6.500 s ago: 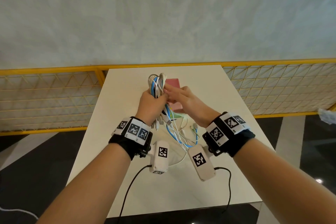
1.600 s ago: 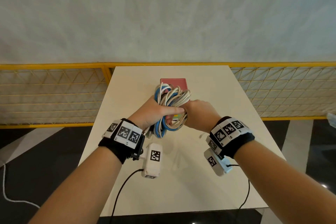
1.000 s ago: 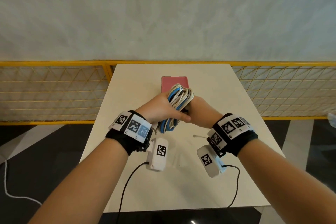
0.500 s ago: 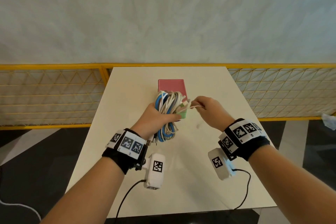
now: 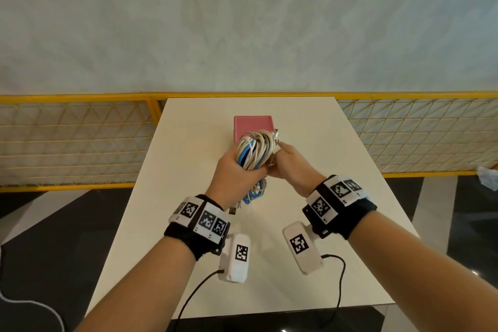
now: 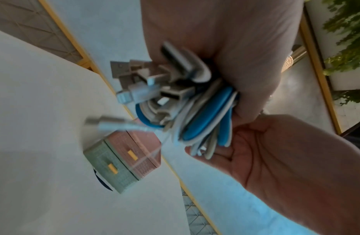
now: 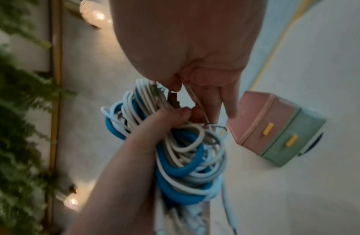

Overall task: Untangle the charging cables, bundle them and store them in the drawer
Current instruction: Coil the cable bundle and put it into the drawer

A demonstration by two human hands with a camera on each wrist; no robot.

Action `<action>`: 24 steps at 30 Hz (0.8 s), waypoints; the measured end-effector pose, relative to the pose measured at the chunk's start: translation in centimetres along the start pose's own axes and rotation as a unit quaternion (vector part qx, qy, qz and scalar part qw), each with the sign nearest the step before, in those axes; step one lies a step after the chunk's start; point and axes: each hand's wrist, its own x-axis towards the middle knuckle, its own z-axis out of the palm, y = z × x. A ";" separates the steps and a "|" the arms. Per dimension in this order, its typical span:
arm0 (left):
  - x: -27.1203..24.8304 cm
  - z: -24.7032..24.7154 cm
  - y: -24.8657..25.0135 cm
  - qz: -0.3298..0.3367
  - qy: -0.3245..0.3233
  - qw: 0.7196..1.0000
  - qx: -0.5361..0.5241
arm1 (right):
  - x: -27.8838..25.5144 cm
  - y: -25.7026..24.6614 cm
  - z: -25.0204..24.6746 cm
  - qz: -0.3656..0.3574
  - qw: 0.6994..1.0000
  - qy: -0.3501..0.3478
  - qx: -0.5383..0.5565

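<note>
My left hand [image 5: 234, 170] grips the cables [image 5: 254, 151] above the table [image 5: 336, 197], and my right hand [image 5: 289, 164] pinches a strand at the bundle's right side. The drawer box [image 5: 252, 125] stands just beyond them on the far middle of the table, its two drawer fronts [image 7: 275, 135] facing me, the bundle hanging between me and them. Bare tabletop lies to the left, right and near side. A yellow fence [image 5: 80, 137] borders the far edge.
</note>
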 end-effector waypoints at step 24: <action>0.7 -1.8 2.3 -0.030 0.028 0.996 -0.079 | 0.1 2.1 -1.4 -0.188 0.898 -0.036 -0.396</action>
